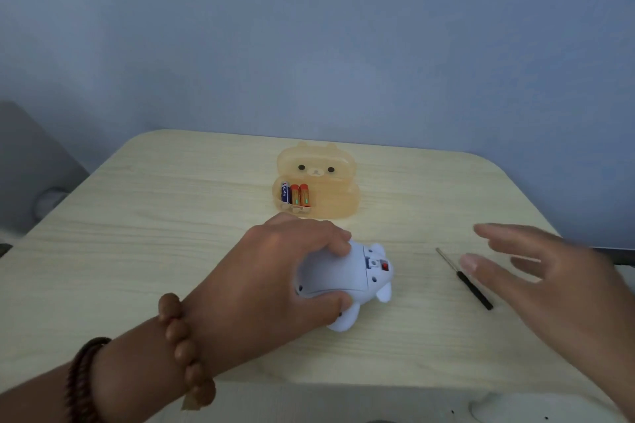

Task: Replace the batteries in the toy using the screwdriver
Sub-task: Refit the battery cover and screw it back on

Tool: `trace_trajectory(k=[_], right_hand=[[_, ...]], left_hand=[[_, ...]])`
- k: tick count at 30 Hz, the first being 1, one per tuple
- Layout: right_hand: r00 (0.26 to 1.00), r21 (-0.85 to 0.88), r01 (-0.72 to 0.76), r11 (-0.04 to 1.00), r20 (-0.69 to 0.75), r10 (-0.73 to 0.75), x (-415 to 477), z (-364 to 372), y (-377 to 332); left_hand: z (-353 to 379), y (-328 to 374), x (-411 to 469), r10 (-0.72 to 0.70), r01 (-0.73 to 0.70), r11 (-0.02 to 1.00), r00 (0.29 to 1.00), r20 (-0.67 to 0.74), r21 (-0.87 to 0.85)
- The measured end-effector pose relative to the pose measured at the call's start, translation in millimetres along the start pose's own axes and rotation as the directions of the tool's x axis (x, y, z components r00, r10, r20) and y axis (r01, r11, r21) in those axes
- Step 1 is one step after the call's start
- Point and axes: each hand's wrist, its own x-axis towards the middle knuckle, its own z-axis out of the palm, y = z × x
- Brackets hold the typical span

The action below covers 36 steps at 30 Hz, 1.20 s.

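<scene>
My left hand (pixel 281 271) grips the pale blue plastic animal toy (pixel 347 282), fingers curled over its far side and thumb pressed against its near side, and the toy lies on its side on the light wood-grain table (pixel 171 216). The toy's flat underside, with a small red switch (pixel 385 265), faces away from my left hand. To the right of the toy lies the slim screwdriver with a black handle and thin metal shaft (pixel 464 278), apart from it and angled with its tip pointing away from me. My right hand (pixel 556 282) is just right of the toy, beyond the screwdriver, fingers spread and holding nothing; it is blurred, and I cannot tell whether my thumb touches the handle. Behind the toy stands an open translucent orange bear-faced plastic case (pixel 319 182), with three batteries, one blue and two orange (pixel 294 194), in the left end of its lower half. Wooden bead bracelets (pixel 185 347) circle my left wrist.
</scene>
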Motion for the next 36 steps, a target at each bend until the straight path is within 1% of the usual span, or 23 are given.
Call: trace_trajectory(k=[1, 3, 6, 10, 12, 13, 14, 15, 16, 18, 20, 22, 25, 32, 36], right_hand=[[1.000, -0.089, 0.007, 0.996, 0.016, -0.006, -4.1, 2.5, 8.3], [0.998, -0.203, 0.069, 0.977, 0.025, -0.065, -13.1, 12.1, 19.5], [0.991, -0.237, 0.100, 0.966, -0.064, -0.118, -19.7, 25.4, 28.5], [0.964, -0.137, 0.187, 0.973, -0.165, -0.209, -19.1, 28.9, 23.9], [0.941, -0.003, 0.252, 0.968, -0.233, -0.246, -15.7, 18.5, 15.4], [0.935, 0.101, 0.289, 0.952, -0.243, -0.258, -14.4, 11.3, 8.9], [0.939, 0.204, 0.312, 0.928, -0.214, -0.268, -13.1, 4.3, 1.3], [0.933, 0.248, 0.348, 0.904, -0.184, -0.309, -11.8, -1.6, -6.3], [0.911, 0.223, 0.408, 0.885, -0.158, -0.380, -10.6, -6.7, -14.6], [0.844, 0.105, 0.535, 0.838, -0.115, -0.524, -9.7, -12.2, -28.5], [0.801, 0.041, 0.599, 0.800, -0.056, -0.596, -12.3, -12.9, -37.0], [0.789, 0.022, 0.614, 0.789, -0.034, -0.613, -14.2, -10.6, -37.5], [0.776, 0.017, 0.630, 0.776, -0.037, -0.629, -13.5, -6.8, -33.8], [0.801, 0.026, 0.599, 0.800, -0.039, -0.598, -14.1, -5.8, -35.9], [0.790, -0.018, 0.613, 0.790, 0.021, -0.613, -15.5, -6.3, -40.1]], left_hand=[[0.5, -0.5, 0.1, -0.002, 0.002, 1.000, 1.000, 0.001, -0.006], [1.4, -0.4, 1.1, -0.003, 0.003, 1.000, 1.000, 0.006, -0.009], [1.6, 0.2, 1.5, -0.002, 0.002, 1.000, 1.000, 0.006, -0.009], [0.9, 1.2, -2.1, -0.005, 0.005, 1.000, 1.000, -0.002, -0.019], [1.6, 1.4, -2.8, -0.011, 0.011, 1.000, 1.000, -0.012, -0.029], [2.0, 1.4, -2.9, -0.014, 0.013, 1.000, 1.000, -0.018, -0.028], [2.6, 1.5, -2.8, -0.015, 0.015, 1.000, 1.000, -0.022, -0.023], [3.2, 1.7, -2.7, -0.018, 0.017, 1.000, 1.000, -0.024, -0.018], [3.4, 2.4, -2.8, -0.023, 0.023, 1.000, 0.999, -0.026, -0.014], [3.2, 4.2, -3.6, -0.029, 0.029, 1.000, 0.999, -0.028, -0.009], [3.4, 6.4, -4.3, -0.019, 0.019, 1.000, 0.999, -0.032, 0.009], [3.9, 8.3, -4.7, -0.008, 0.009, 1.000, 0.999, -0.041, 0.021], [4.4, 8.8, -5.0, 0.003, -0.001, 1.000, 0.999, -0.046, 0.024], [3.6, 10.4, -4.6, 0.009, -0.008, 1.000, 0.999, -0.051, 0.028], [3.9, 10.0, -3.5, 0.018, -0.016, 0.999, 0.999, -0.043, 0.047]])
